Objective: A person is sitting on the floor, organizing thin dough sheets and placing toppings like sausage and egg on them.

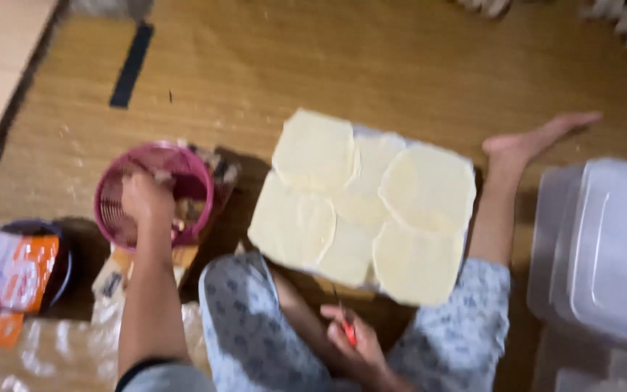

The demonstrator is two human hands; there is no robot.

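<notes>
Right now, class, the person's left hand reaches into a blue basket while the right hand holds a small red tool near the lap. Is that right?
Not quite. The head view shows the basket is pink, not blue. The rest stands: the left hand reaches into it, and the right hand holds a small red tool near the lap.
</notes>
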